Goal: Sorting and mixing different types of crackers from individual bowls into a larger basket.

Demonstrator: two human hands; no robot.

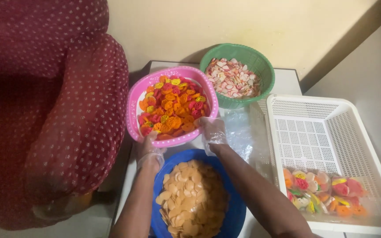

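A pink bowl [134,108] filled with red, orange and yellow crisps [172,105] is seen on the white table [287,79], tilted slightly toward the camera. Its near rim is gripped by both gloved hands. The left hand [150,150] is set at the lower left of the rim, with the fingers [148,140] curled over the edge. The right hand [212,131] is placed at the lower right of the rim, its fingers [207,124] closed on the edge and touching the crisps.

Just below the pink bowl, between the forearms, a blue bowl [239,211] heaped with pale round crisps [192,198] is found. Behind, at the wall, a green basket [261,66] of white and pink chips [233,78] stands touching the pink bowl. To the right, a white plastic crate [327,132] holds sealed clear packets of mixed crisps [323,191] in its near corner. Clear plastic bags [241,130] lie between crate and bowls. A person in a dark red dotted garment [49,101] is seated at the left.
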